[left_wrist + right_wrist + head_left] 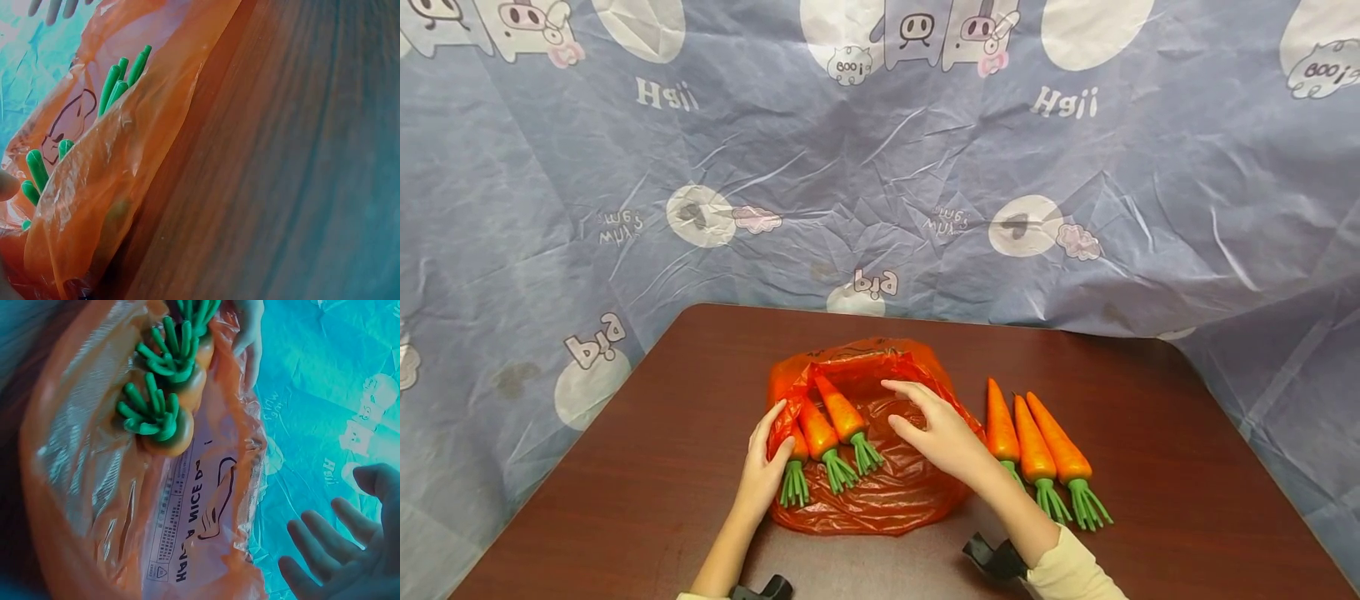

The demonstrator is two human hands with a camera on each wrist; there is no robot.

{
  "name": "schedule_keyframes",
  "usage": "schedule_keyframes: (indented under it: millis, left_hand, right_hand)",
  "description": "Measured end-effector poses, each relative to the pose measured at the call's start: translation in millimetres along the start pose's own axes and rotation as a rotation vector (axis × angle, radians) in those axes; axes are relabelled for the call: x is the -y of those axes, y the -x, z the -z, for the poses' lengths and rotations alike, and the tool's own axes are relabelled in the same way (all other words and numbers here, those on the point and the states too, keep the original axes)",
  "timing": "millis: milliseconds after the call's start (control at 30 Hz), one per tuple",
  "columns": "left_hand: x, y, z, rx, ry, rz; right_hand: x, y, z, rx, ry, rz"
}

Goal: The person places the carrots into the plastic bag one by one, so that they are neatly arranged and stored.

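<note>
A red-orange plastic bag (pixel 895 500) lies on the table with its mouth spread open. Three toy carrots with green tops rest inside its left part; the rightmost carrot (pixel 841 408) points away from me, and the leftmost is partly covered by bag and hand. My left hand (pixel 763 467) holds the bag's left rim, thumb toward the carrots. Over the right side of the bag my right hand (pixel 943 433) hovers, fingers spread and holding nothing. In the right wrist view, the carrot tops (pixel 153 415) stand out beside printed lettering on the bag.
Right of the bag, three more carrots (pixel 1033 442) lie side by side on the brown table (pixel 647 467), the left one partly behind my right forearm. A blue printed cloth (pixel 865 167) hangs behind the table. Black straps (pixel 996 558) sit at both wrists.
</note>
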State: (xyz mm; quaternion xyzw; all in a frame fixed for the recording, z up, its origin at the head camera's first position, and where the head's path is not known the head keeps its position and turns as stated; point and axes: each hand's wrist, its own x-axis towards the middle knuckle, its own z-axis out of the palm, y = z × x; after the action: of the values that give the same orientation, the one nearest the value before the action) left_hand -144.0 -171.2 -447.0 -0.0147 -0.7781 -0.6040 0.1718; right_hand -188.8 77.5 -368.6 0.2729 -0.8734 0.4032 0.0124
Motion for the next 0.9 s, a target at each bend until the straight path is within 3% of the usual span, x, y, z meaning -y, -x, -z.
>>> schedule_keyframes:
  millis: [300, 500, 900]
  left_hand:
    - [-0.1, -0.9, 0.7, 0.005, 0.003, 0.003]
    - [-0.2, -0.9, 0.7, 0.004, 0.005, 0.013]
    - [-2.2, -0.6, -0.1, 0.006, -0.015, 0.018]
  right_hand:
    - [-11.8, 19.6, 20.0, -0.128, 0.048, 0.004]
    - [-24.4, 40.2, 38.4, -0.157, 0.109, -0.029]
    - [-51.5, 86.4, 72.4, -0.324, 0.162, -0.087]
